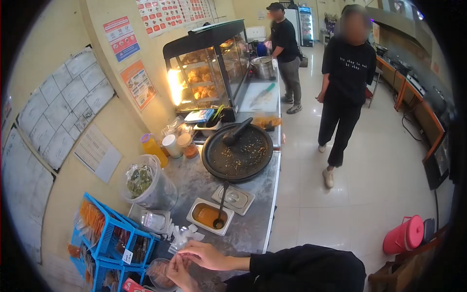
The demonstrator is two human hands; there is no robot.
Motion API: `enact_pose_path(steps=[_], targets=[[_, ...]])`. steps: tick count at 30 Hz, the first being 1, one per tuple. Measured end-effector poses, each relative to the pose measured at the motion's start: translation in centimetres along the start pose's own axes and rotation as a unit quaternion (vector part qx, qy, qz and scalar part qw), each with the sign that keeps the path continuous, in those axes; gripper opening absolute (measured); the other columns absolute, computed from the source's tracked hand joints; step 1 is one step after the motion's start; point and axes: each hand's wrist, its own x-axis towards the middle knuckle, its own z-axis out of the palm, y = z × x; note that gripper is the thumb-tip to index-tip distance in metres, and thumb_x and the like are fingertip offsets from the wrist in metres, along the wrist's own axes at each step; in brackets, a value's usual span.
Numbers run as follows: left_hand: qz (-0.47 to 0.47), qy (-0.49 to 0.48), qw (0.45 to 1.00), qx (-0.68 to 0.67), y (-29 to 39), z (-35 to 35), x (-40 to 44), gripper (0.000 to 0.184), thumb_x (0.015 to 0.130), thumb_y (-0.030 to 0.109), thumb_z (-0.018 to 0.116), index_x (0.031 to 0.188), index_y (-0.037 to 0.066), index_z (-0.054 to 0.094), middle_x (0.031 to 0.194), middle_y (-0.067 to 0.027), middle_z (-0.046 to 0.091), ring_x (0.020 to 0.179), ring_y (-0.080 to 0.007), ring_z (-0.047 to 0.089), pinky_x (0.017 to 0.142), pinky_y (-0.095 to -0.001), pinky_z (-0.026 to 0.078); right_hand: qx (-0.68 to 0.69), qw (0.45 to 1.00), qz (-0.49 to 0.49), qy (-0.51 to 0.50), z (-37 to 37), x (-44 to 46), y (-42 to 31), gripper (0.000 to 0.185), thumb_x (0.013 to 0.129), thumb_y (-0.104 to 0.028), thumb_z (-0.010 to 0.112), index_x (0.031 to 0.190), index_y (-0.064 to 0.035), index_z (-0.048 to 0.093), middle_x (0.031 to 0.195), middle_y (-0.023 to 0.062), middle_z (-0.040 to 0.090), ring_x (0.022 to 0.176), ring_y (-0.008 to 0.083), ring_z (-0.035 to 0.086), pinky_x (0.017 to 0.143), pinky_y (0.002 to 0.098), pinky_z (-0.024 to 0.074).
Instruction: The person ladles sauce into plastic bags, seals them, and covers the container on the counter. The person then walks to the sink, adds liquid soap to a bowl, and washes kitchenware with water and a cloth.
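Note:
My right hand point(206, 256) reaches in from the right in a black sleeve, its fingers bent and pinched together. Against its fingertips, my left hand point(181, 275) is closed as well. Whatever lies between the fingers is too small to make out. Just beyond them lie small clear plastic bags point(187, 235). A round clear tub point(158, 273) with reddish-brown contents sits beside my left hand, partly hidden by it. Farther up the counter is a steel pan point(198, 227) of orange-brown liquid, with a dark ladle point(223, 207) in it and a steel lid point(238, 198) alongside.
Blue baskets point(109, 238) of packets stand at the left, near a clear bucket point(163, 187) of leaves. A large stone mortar point(253, 163) with a pestle point(238, 131) is farther up the counter, before a lit food case point(199, 73). Two people point(348, 68) point(286, 44) stand beyond.

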Motion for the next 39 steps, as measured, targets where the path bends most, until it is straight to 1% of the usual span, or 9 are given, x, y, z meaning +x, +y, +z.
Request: enact_pose_path(steps=[3, 6, 12, 15, 19, 26, 32, 35, 39], targets=[[-0.046, -0.014, 0.997, -0.057, -0.5, -2.1, -1.6, 0.012, 0.088, 0.013, 0.064, 0.091, 0.001, 0.063, 0.079, -0.0039, 0.064, 0.064, -0.0091, 0.058, 0.049, -0.0188, 0.043, -0.034, 0.999, -0.031, -0.028, 0.2, -1.3, 0.1, 0.029, 0.082, -0.008, 0.065, 0.111, -0.0106, 0.063, 0.090, 0.0069, 0.059, 0.080, 0.0256, 0.062, 0.068, 0.0323, 0.0496], [-0.091, -0.051, 0.995, -0.004, 0.3, -4.7, -3.1, 0.018, 0.087, 0.014, 0.066, 0.097, 0.000, 0.066, 0.095, -0.0123, 0.067, 0.084, -0.0220, 0.064, 0.074, -0.0329, 0.053, -0.049, 0.995, -0.042, -0.072, 0.1, -2.4, -1.0, 0.031, 0.080, -0.007, 0.067, 0.111, -0.0110, 0.063, 0.090, 0.0067, 0.060, 0.081, 0.0251, 0.062, 0.068, 0.0314, 0.0494], [-0.073, -0.146, 0.967, 0.196, -0.5, -8.0, -3.2, 0.018, 0.088, 0.015, 0.064, 0.104, 0.004, 0.065, 0.086, -0.0094, 0.066, 0.077, -0.0180, 0.064, 0.071, -0.0309, 0.055, -0.013, 0.983, 0.037, -0.181, -0.1, -3.4, -2.4, 0.026, 0.082, -0.012, 0.067, 0.108, -0.0096, 0.065, 0.091, 0.0059, 0.064, 0.081, 0.0213, 0.066, 0.070, 0.0311, 0.0513], [-0.034, -0.158, 0.985, 0.065, -1.3, -8.4, -3.3, 0.012, 0.089, 0.014, 0.064, 0.084, 0.004, 0.061, 0.076, -0.0014, 0.062, 0.062, -0.0085, 0.057, 0.049, -0.0202, 0.043, 0.115, 0.965, 0.084, -0.221, -0.3, -3.4, -1.6, 0.022, 0.082, -0.013, 0.067, 0.103, -0.0058, 0.067, 0.086, 0.0078, 0.067, 0.078, 0.0188, 0.067, 0.070, 0.0308, 0.0530], [0.061, -0.191, 0.966, 0.161, 0.0, -7.7, -4.8, 0.018, 0.091, 0.012, 0.058, 0.076, 0.002, 0.057, 0.070, -0.0012, 0.060, 0.060, -0.0102, 0.056, 0.052, -0.0227, 0.043, 0.082, 0.965, 0.083, -0.233, -1.0, -3.5, -2.0, 0.021, 0.084, -0.012, 0.065, 0.101, -0.0019, 0.068, 0.087, 0.0107, 0.070, 0.080, 0.0173, 0.068, 0.071, 0.0292, 0.0538], [0.304, -0.135, 0.888, 0.318, -1.7, -6.0, -6.2, 0.019, 0.084, 0.003, 0.056, 0.067, -0.002, 0.050, 0.054, -0.0119, 0.043, 0.045, -0.0210, 0.043, 0.043, -0.0355, 0.028, -0.142, 0.985, 0.017, -0.095, 0.1, -5.6, -3.7, 0.014, 0.079, -0.017, 0.068, 0.088, -0.0064, 0.066, 0.076, 0.0074, 0.061, 0.069, 0.0217, 0.065, 0.060, 0.0320, 0.0499], [0.341, -0.117, 0.864, 0.352, -2.1, -6.8, -6.9, 0.023, 0.085, 0.007, 0.059, 0.065, -0.002, 0.050, 0.053, -0.0123, 0.044, 0.044, -0.0253, 0.043, 0.044, -0.0380, 0.031, -0.181, 0.983, 0.003, 0.001, 1.5, -6.8, -1.8, 0.013, 0.079, -0.015, 0.065, 0.087, -0.0054, 0.060, 0.079, 0.0102, 0.058, 0.071, 0.0314, 0.062, 0.059, 0.0392, 0.0487], [0.264, -0.115, 0.870, 0.400, -1.6, -7.7, -7.3, 0.024, 0.085, 0.020, 0.065, 0.078, -0.001, 0.057, 0.070, -0.0140, 0.053, 0.059, -0.0269, 0.053, 0.052, -0.0359, 0.039, -0.195, 0.980, -0.029, -0.003, 1.5, -7.2, -2.6, 0.012, 0.082, -0.013, 0.063, 0.090, -0.0060, 0.057, 0.085, 0.0106, 0.057, 0.071, 0.0328, 0.061, 0.060, 0.0400, 0.0487], [0.421, -0.077, 0.838, 0.339, 0.8, -7.3, -7.6, 0.054, 0.082, 0.041, 0.066, 0.111, -0.002, 0.052, 0.101, -0.0173, 0.053, 0.090, -0.0301, 0.048, 0.076, -0.0409, 0.038, -0.163, 0.986, -0.026, -0.034, 0.8, -7.3, -4.8, 0.010, 0.084, -0.010, 0.060, 0.092, -0.0063, 0.057, 0.091, 0.0113, 0.055, 0.075, 0.0328, 0.060, 0.062, 0.0395, 0.0481]])
